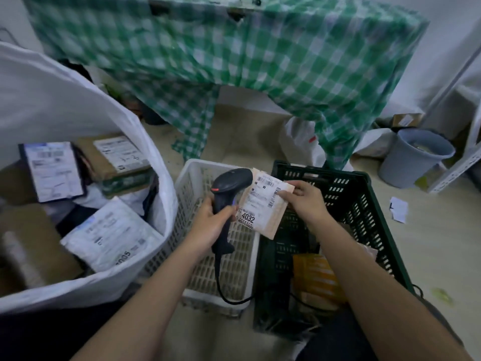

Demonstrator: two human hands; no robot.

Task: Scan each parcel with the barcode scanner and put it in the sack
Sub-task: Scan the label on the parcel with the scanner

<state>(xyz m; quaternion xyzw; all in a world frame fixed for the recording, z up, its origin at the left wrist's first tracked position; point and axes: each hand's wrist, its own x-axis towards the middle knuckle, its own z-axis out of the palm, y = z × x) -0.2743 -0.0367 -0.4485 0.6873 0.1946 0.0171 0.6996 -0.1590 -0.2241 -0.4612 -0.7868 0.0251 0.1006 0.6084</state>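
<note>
Presently: left hand (210,225) curled round the handle of the scanner (229,194), its head touching the top edge of the parcel (263,204). Right hand (304,199) pinches the parcel's right edge, holding it label-up above the gap between white crate (192,178) and green crate (364,204). Sack (78,113) stands open at left, parcels inside. Orange packet (317,277) lies in the green crate.

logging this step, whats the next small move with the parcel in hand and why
Probably carry the parcel left into the sack. The left hand holds the scanner right at its label, and the right hand pinches its edge, so the scan looks under way.
</note>
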